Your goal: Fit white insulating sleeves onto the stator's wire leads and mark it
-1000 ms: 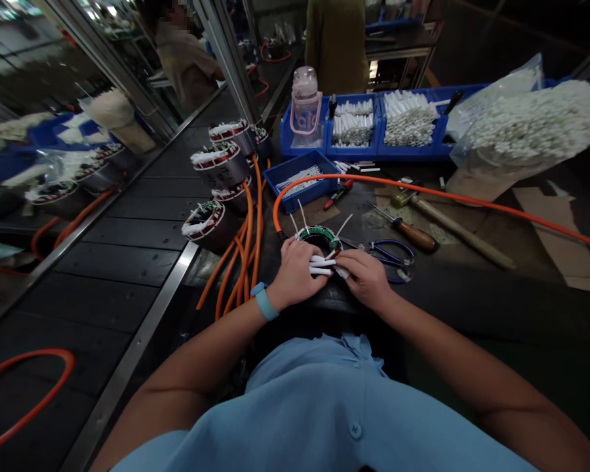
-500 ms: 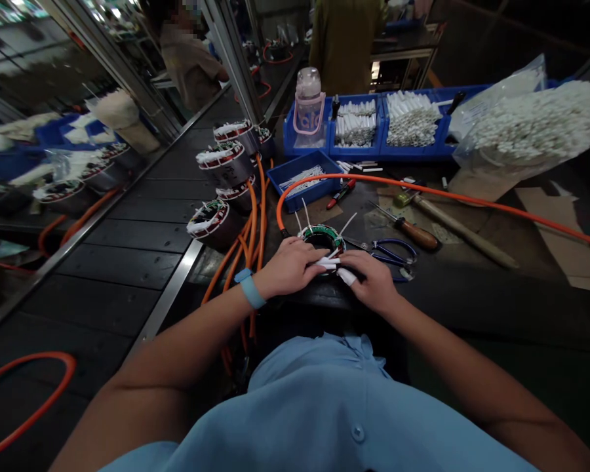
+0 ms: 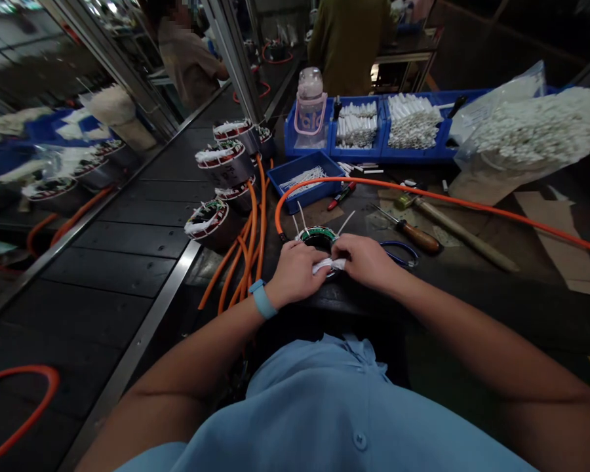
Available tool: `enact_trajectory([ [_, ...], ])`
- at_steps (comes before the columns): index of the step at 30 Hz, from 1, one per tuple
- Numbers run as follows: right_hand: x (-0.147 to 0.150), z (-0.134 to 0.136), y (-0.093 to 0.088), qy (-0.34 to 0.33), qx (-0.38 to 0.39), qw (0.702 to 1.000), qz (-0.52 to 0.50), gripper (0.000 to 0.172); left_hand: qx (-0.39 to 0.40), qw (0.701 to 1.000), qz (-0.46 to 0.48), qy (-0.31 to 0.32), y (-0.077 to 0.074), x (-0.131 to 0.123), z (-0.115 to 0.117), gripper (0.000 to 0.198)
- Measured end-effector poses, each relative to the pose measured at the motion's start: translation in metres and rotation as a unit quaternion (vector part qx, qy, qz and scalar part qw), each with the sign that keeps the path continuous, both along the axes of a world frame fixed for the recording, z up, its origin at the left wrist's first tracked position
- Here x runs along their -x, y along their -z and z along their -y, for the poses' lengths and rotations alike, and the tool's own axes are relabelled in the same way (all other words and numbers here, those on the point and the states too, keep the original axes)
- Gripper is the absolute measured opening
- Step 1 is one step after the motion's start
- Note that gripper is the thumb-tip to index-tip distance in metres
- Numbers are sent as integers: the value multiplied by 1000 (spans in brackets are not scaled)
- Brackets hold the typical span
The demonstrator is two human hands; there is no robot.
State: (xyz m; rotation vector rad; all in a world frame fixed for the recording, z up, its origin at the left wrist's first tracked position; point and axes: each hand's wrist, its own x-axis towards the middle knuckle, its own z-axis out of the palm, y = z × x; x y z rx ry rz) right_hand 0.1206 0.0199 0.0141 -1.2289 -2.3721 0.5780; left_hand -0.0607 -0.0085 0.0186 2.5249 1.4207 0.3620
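Observation:
In front of me is a ring-shaped motor stator (image 3: 319, 231), with green and white on its upper rim and thin white strands standing up from it. My left hand (image 3: 299, 272), a light-blue band on its wrist, lies over the ring's near left side, fingers closed on short white sleeves (image 3: 320, 265). From the right, my right hand (image 3: 366, 262) pinches at the other end of these sleeves; its thumb has a white wrap. The fingers hide the exact grip and the near rim. An orange cable (image 3: 368, 180) arches from the stator's left side toward the right.
Blue-handled pliers (image 3: 407, 252), a screwdriver (image 3: 420, 236) and a wooden-handled hammer (image 3: 467, 236) lie to the right. Behind stand a small blue tray (image 3: 305, 180) and bins of white tubes (image 3: 413, 124). More stators (image 3: 221, 160) are at left; a co-worker (image 3: 189, 62) is beyond.
My right hand has shifted up and inward, its fingers now bent over the ring and covering part of the pliers. My left wrist has moved slightly right and down.

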Motion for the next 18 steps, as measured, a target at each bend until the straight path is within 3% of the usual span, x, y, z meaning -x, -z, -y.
enact_trajectory([
  [3, 4, -12, -15, -43, -7, 994, 98, 12, -6, 1000, -26, 8, -1, -2, -1, 19],
  [6, 8, -10, -20, -93, -15, 987, 133, 17, -64, 996, -48, 32, 1, -3, 4, 21],
  [10, 3, -3, -9, -122, -55, 988, 79, 21, -104, 993, -57, 20, 6, -5, 8, 24],
  [12, -16, -11, -3, -97, -73, 992, 26, 16, -111, 992, -56, 13, 7, -6, 7, 26],
  [14, -54, -31, -4, -5, -106, 994, -21, 16, -117, 992, -50, 14, 7, -7, 6, 30],
  [16, -106, -58, -13, 158, -159, 974, -39, 25, -122, 991, -47, 13, 7, -9, 4, 32],
  [17, -135, -71, -20, 251, -188, 948, -42, 30, -125, 991, -47, 10, 8, -9, 4, 32],
  [18, -162, -84, -28, 410, -241, 880, -20, 30, -127, 991, -47, 8, 8, -10, 3, 31],
])
